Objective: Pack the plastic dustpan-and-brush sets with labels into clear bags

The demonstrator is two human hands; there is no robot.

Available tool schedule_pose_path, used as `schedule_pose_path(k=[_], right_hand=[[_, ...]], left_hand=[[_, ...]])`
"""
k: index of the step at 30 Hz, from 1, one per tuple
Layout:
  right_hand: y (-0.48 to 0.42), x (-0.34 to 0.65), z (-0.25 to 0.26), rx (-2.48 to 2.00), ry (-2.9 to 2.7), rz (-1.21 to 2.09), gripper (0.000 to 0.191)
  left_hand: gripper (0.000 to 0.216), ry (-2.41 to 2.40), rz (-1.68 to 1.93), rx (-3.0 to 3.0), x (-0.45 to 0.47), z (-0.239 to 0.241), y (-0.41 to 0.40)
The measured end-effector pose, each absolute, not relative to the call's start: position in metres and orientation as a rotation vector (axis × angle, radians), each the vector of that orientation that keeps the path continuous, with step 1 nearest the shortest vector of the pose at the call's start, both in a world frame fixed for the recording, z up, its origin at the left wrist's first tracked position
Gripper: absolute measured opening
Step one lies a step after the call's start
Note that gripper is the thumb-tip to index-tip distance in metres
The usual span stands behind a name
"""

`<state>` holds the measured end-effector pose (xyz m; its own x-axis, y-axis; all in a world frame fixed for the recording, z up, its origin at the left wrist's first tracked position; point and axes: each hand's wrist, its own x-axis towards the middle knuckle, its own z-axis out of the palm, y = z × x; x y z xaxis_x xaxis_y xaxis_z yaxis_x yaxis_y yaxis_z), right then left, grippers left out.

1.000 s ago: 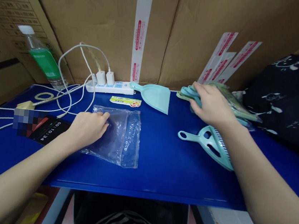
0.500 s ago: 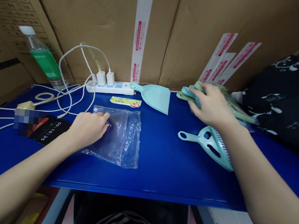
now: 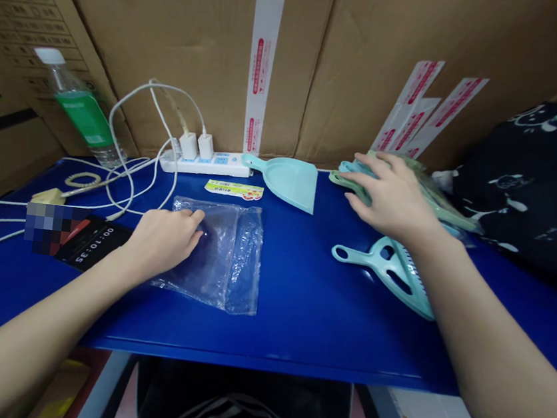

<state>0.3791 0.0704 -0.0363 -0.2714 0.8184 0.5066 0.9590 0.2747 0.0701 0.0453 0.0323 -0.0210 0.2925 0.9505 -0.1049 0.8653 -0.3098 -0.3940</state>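
My left hand [image 3: 164, 239] rests on the left part of a clear plastic bag [image 3: 233, 257] lying flat on the blue table [image 3: 295, 325], fingers curled and pinching the bag's edge. At the back right my right hand [image 3: 393, 195] lies with fingers spread over a stack of bagged blue-green scoops [image 3: 441, 197]. A loose mint brush [image 3: 392, 272] lies under my right wrist. In the middle, near the back, sits a light blue dustpan [image 3: 289, 180].
A white power strip [image 3: 203, 160] with chargers and white cables [image 3: 126, 171] lies at the back left, beside a green-labelled bottle [image 3: 81, 109]. A phone timer [image 3: 91, 241] lies left of the bag. A small label [image 3: 234, 190], cardboard boxes [image 3: 355, 63] behind, black printed cloth [image 3: 543, 185] at right.
My right hand has slid slightly left and forward over the stack, its fingers spreading flatter. My left hand and the bag have stayed put. The timer has advanced a second.
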Motion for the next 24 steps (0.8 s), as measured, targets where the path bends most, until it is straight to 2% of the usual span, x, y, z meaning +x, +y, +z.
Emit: schedule_pose_path(k=[24], right_hand=[[0.0747,0.3829,-0.0394,-1.515,-2.454,-0.294,0.041]], left_hand=[[0.035,-1.675,0.475,-2.29,0.0461,-0.0208,0.0328]])
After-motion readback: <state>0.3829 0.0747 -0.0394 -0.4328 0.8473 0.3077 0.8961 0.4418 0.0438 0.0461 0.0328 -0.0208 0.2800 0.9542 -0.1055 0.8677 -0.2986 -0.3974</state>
